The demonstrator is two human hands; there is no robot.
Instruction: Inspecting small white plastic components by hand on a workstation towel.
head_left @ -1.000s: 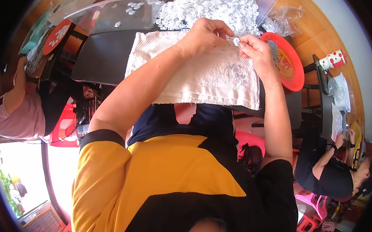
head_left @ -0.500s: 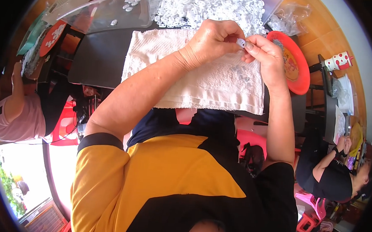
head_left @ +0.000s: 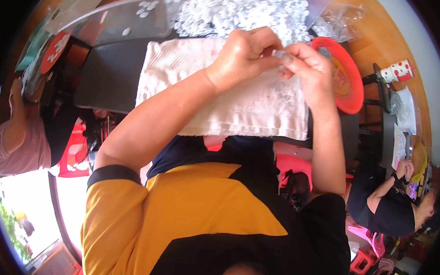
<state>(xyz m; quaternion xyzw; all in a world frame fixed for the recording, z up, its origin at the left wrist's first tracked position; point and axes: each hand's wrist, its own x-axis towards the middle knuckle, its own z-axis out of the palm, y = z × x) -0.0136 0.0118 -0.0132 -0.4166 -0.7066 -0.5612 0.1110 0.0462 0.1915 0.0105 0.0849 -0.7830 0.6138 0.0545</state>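
Over the far part of a white towel (head_left: 183,86), my two hands meet fingertip to fingertip. My left hand (head_left: 246,52) is closed in a pinch, with a small white plastic piece (head_left: 275,52) partly showing at its fingertips. My right hand (head_left: 309,67) is closed too, its thumb and fingers pressed at the same piece. Fingers and motion blur hide most of that piece. Just beyond my hands lies a large heap of small white plastic pieces (head_left: 240,13). A red oval tray (head_left: 353,96) with a yellowish inside stands right of my right hand.
The towel lies on a dark table (head_left: 104,78). A clear plastic bin (head_left: 122,22) holding a few white pieces is at the far left, clear bags (head_left: 338,24) at the far right. One person (head_left: 21,146) sits left, another (head_left: 389,206) right, beside a red-dotted cup (head_left: 398,71).
My hands have shifted slightly left and nearer to me, still together. The small white piece showed plainly between the fingertips before and is now mostly covered.
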